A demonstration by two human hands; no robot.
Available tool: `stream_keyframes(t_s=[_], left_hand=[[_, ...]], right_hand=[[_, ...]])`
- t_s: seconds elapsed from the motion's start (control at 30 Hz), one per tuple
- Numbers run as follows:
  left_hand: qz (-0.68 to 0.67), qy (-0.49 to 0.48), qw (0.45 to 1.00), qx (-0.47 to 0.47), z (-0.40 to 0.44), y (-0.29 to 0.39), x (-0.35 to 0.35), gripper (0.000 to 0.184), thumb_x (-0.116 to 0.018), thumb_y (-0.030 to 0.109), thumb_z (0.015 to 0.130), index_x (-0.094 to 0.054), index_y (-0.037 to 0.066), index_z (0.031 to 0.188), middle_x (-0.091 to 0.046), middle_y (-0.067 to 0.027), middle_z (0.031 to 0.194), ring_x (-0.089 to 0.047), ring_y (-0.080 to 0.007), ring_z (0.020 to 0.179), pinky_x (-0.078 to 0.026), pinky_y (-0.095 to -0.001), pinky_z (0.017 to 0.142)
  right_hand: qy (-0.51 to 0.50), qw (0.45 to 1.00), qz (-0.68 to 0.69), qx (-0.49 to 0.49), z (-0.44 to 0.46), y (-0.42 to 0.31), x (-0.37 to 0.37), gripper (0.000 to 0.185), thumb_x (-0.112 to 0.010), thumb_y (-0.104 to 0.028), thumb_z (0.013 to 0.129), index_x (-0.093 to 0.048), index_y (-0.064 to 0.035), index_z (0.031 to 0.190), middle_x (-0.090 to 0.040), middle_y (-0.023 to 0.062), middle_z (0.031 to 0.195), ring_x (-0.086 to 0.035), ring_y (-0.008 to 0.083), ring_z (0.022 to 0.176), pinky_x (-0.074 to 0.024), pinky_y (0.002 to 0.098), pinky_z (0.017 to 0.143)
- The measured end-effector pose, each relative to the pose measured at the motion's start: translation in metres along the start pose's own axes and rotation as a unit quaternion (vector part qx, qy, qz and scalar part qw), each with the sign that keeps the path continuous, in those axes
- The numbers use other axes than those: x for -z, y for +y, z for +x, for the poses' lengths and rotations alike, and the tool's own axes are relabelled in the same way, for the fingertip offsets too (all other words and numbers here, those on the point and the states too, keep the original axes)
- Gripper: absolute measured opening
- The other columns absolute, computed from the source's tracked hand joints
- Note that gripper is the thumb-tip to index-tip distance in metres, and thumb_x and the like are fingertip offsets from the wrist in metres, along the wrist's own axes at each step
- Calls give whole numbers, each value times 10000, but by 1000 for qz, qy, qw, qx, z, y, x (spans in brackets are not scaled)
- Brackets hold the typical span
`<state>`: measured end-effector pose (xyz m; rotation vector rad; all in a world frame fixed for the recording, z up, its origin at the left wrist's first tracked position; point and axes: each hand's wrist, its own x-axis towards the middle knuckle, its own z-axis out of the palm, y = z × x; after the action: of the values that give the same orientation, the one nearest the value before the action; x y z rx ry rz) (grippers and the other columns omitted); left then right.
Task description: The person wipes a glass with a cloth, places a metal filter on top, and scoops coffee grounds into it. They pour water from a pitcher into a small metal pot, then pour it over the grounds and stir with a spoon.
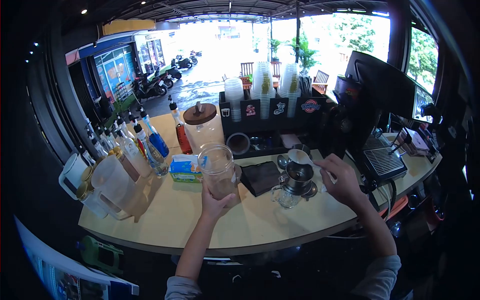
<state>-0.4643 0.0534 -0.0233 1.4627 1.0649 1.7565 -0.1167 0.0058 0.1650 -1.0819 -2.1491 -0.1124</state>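
Note:
My left hand [216, 202] is wrapped round the lower part of a clear open jar [216, 162], held above the counter. In my right hand [342, 179], the fingers pinch the handle of a pale measuring scoop [300, 157]. The scoop is over a metal drip coffee filter [298, 185], which sits on a small glass mug [287, 200]. Dark contents show inside the filter. Small metal parts [312, 190] lie beside the mug, and a dark flat pouch or cloth [261, 178] rests between my hands. What the scoop holds is too small to tell.
Syrup bottles with pumps [155, 135] and plastic pitchers [112, 185] crowd the left. A tissue pack [185, 168] and a wooden-lidded jar [204, 127] stand beyond my left hand. Stacked cups [262, 82] fill a black holder [280, 109]. An espresso machine [382, 155] stands right.

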Motion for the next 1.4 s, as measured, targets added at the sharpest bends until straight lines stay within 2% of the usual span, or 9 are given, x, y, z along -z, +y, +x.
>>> stream_keyframes(t_s=[0.3,0.53,0.77,0.87,0.93,1.0,1.1,1.23,1.4], left_hand=[[58,52,997,-19,-4,11,4,986,-890,191,542,-268,43,1293,-463,-155,1225,-492,-264,1132,-420,-389,957],[120,36,991,-46,-5,4,8,1009,-880,235,565,-230,26,1307,-450,-205,1236,-465,-300,1169,-397,-396,984],[18,54,998,36,-7,14,-1,1015,-882,186,552,-259,40,1340,-403,-138,1298,-414,-274,1214,-345,-399,1033],[168,73,981,-64,-10,52,0,1033,-886,237,530,-279,40,1343,-394,-139,1296,-375,-276,1247,-286,-425,1069],[173,96,968,-154,-7,43,8,987,-857,277,555,-310,38,1341,-397,-143,1279,-349,-298,1262,-255,-435,1078],[319,165,887,-291,-12,54,5,786,-800,244,614,-409,29,1261,-444,-153,1214,-457,-316,1148,-405,-418,943],[297,156,874,-351,-22,48,-11,515,-728,213,693,-516,26,1123,-514,-148,1098,-516,-312,1013,-426,-419,867],[286,26,879,-381,-29,76,-73,286,-692,181,723,-590,30,944,-563,-134,923,-554,-294,884,-439,-391,805],[185,-22,940,-285,-20,90,-128,499,-746,167,688,-538,26,1120,-538,-134,1077,-552,-267,969,-447,-363,842]], right_hand=[[-8,955,-106,277,108,-84,-58,165,-645,-92,694,-647,-98,859,-598,34,835,-597,192,851,-435,347,739],[-146,914,-190,326,140,-108,-114,158,-630,-87,696,-653,-114,850,-612,7,932,-562,180,972,-339,448,987],[-15,942,-83,323,116,-89,-88,244,-622,-102,725,-637,-93,968,-558,70,1090,-545,188,1047,-321,475,1016],[53,956,1,289,96,-63,-61,252,-610,-47,744,-635,-71,994,-549,85,1076,-556,209,1027,-386,434,977],[61,969,212,107,77,-35,-46,260,-593,-7,775,-623,-38,1031,-538,89,1083,-569,204,994,-463,365,880],[82,954,285,40,54,8,-47,241,-589,-9,792,-622,-32,1030,-529,84,1103,-572,195,981,-476,336,841],[110,920,370,-62,20,77,-73,237,-591,-32,817,-614,-38,1052,-507,77,1150,-559,189,1005,-481,311,819],[145,939,278,-142,-11,143,-97,319,-593,-108,856,-563,-82,1173,-459,88,1225,-501,229,1109,-455,345,873],[85,910,307,-264,-32,172,-130,442,-619,-240,871,-487,-114,1273,-414,108,1296,-443,243,1188,-425,412,905]])
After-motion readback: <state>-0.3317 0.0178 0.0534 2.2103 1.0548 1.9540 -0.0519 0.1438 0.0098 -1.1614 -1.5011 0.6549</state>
